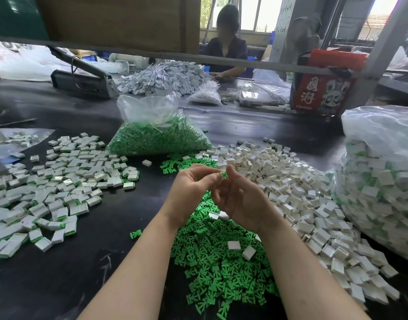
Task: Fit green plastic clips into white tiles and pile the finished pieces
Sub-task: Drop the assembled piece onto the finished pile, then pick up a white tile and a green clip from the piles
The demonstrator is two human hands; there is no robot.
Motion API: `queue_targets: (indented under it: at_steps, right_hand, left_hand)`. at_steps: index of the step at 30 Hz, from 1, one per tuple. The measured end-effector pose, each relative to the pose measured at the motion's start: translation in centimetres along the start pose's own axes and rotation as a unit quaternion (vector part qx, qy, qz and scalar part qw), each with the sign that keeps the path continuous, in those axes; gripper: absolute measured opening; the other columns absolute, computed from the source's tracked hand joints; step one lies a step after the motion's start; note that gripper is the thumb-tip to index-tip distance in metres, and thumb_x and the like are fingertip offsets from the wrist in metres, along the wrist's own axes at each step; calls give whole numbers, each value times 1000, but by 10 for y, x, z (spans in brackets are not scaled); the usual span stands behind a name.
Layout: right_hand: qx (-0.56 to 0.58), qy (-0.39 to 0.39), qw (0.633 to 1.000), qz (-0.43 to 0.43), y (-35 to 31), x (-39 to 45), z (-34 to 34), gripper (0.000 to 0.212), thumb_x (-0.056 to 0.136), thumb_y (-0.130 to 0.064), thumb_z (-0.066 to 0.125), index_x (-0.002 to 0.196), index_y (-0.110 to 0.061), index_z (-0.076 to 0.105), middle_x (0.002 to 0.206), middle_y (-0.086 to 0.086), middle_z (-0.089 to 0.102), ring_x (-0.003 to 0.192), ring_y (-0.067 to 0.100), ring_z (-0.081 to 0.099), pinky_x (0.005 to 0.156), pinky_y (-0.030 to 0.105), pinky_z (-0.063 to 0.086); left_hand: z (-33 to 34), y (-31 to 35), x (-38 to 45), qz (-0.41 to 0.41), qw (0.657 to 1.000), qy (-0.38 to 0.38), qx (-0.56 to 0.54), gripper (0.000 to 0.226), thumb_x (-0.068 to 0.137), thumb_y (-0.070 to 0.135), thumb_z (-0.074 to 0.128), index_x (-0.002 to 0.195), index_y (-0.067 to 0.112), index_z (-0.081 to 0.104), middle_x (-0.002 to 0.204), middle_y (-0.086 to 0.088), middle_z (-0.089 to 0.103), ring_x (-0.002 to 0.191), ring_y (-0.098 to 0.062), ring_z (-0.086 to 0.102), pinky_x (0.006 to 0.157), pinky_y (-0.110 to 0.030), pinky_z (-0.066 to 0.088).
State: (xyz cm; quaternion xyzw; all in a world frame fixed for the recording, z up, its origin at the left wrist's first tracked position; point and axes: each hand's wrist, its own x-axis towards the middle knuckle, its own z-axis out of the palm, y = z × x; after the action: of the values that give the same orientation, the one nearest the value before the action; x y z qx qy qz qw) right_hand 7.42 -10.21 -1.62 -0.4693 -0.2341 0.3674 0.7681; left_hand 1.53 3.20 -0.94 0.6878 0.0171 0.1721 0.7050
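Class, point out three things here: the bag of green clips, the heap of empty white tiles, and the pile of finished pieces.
bag of green clips (pixel 159 139), head view, its clip-filled lower half.
heap of empty white tiles (pixel 297 192), head view, its middle.
pile of finished pieces (pixel 59 179), head view, its middle.

I see through one camera on the person's head. It looks forward and down, close over the dark table (pixel 59 262). The view is very wide and reaches across to another worker (pixel 226 42) sitting on the far side.

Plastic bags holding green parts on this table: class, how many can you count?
2: the clear bag of green clips at centre back, and the large bag of finished pieces at the right edge. Others may be hidden.
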Motion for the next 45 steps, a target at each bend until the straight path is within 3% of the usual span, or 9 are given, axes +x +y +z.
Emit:
queue_targets:
  at_steps: [3, 7, 11, 16, 25, 28, 32, 38, 45]
  right_hand:
    - [-18, -9, 1000, 8, 1, 1, -1, 45, 95, -48, 46, 85, -13, 72, 72, 4, 63, 64, 14, 56, 59, 22, 40]
    - [-38, -14, 999, 11, 2, 1, -4, 44, 95, -49, 46, 82, -15, 70, 73, 7, 62, 66, 17, 51, 59, 26, 34]
    - [-25, -23, 999, 12, 2, 1, -6, 42, 96, -47, 45, 81, -14, 68, 70, 6, 62, 61, 15, 52, 54, 22, 37]
    - [33, -26, 999, 5, 1, 1, -5, 38, 95, -43, 48, 80, -14, 68, 69, 2, 63, 63, 11, 57, 61, 20, 41]
    - [97, -29, 995, 10, 2, 1, -6, 38, 97, -39, 44, 90, -7, 64, 72, 4, 64, 66, 11, 61, 66, 18, 49]
    - [104, -33, 994, 8, 2, 0, -6, 37, 98, -36, 42, 92, -6, 62, 73, 5, 63, 67, 12, 60, 69, 19, 50]
    - [103, -29, 994, 8, 1, 0, -5, 37, 97, -35, 42, 91, -6, 63, 75, 6, 61, 70, 13, 57, 69, 19, 47]
    - [90, -47, 995, 4, 1, -1, -5, 38, 97, -39, 42, 92, -6, 61, 73, 5, 62, 67, 12, 58, 61, 18, 43]
    - [102, -62, 993, 1, 0, -2, -5, 35, 94, -37, 48, 94, -5, 62, 75, 7, 63, 66, 13, 60, 55, 18, 45]
  left_hand:
    - [2, -1, -1, -5, 1000, -7, -5, 11, 81, 21, 65, 86, 13, 71, 66, -14, 64, 54, -15, 63, 67, -17, 51]
    - [4, -1, 0, -13, 1000, -12, -13, 10, 78, 21, 64, 75, 23, 73, 62, -17, 59, 44, -18, 55, 62, -24, 50]
    - [3, -3, 1, -4, 1000, -25, -5, 8, 75, 18, 68, 80, 16, 73, 61, -16, 60, 46, -16, 56, 59, -25, 50]
    - [3, -4, 1, 1, 1000, -25, 7, 8, 84, 16, 67, 90, 12, 70, 58, 0, 63, 54, -12, 62, 69, -29, 52]
    - [1, -5, 0, 1, 999, -47, -9, 7, 93, 9, 63, 94, 11, 69, 58, 0, 63, 56, -11, 64, 67, -18, 52]
    - [3, -4, 0, -1, 999, -45, -13, 8, 86, 18, 63, 90, 16, 70, 57, 0, 62, 55, -11, 63, 66, -16, 50]
    - [6, -4, 1, -4, 999, -32, -15, 12, 82, 23, 63, 79, 27, 74, 58, -1, 62, 57, -14, 63, 74, -28, 50]
    - [4, -4, 0, -8, 997, -52, -59, 9, 85, 19, 63, 87, 17, 72, 58, -3, 60, 55, -15, 61, 64, -22, 53]
    - [1, -3, -1, -22, 995, -78, -55, 12, 95, 7, 58, 92, 12, 69, 60, -1, 59, 58, -13, 60, 65, -22, 53]
